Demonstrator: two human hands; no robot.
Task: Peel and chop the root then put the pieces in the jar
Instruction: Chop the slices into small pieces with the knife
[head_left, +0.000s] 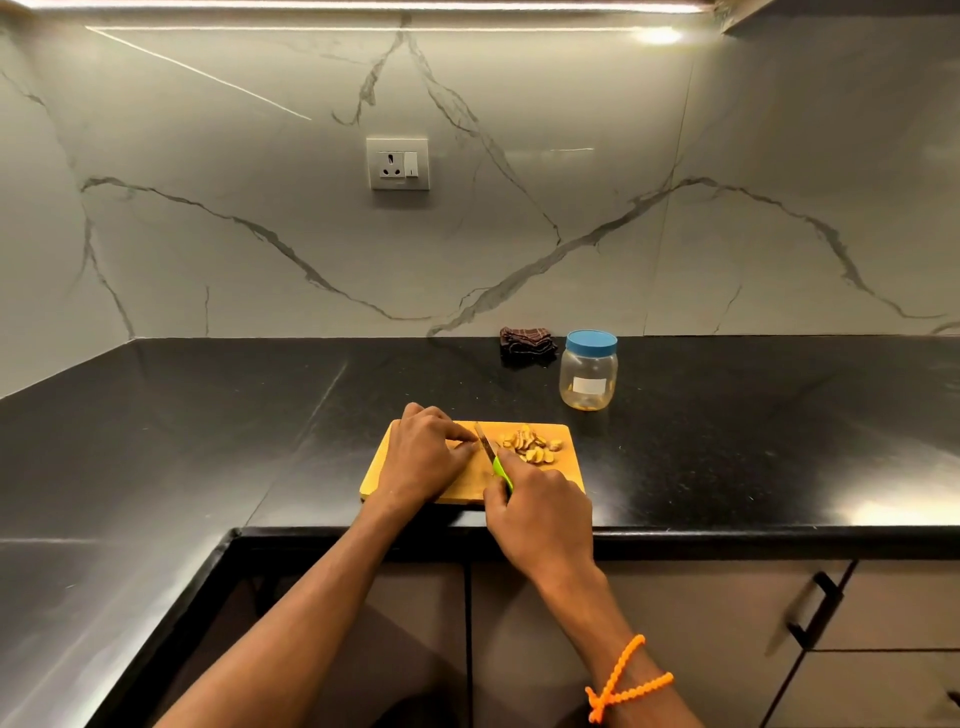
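Now, chopping stage. Root (464, 443), mostly hidden under the left hand (423, 457), lies on the board (570, 470); its long axis appears to run 9-to-3 o'clock, across the blade. Left fingers curl down and pin it. Right hand (540, 514) is wrapped round the green handle of the knife (491, 454), blade just right of the left fingertips. Pieces (530, 447) are heaped at 3 o'clock of the blade. Jar (588, 371), lid on, stands at 1 o'clock, nearer the right hand.

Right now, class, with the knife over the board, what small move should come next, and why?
Probably another slice: the right hand holds the knife beside the left hand, which pins what root remains, while cut pieces lie on the board and the jar is lidded.
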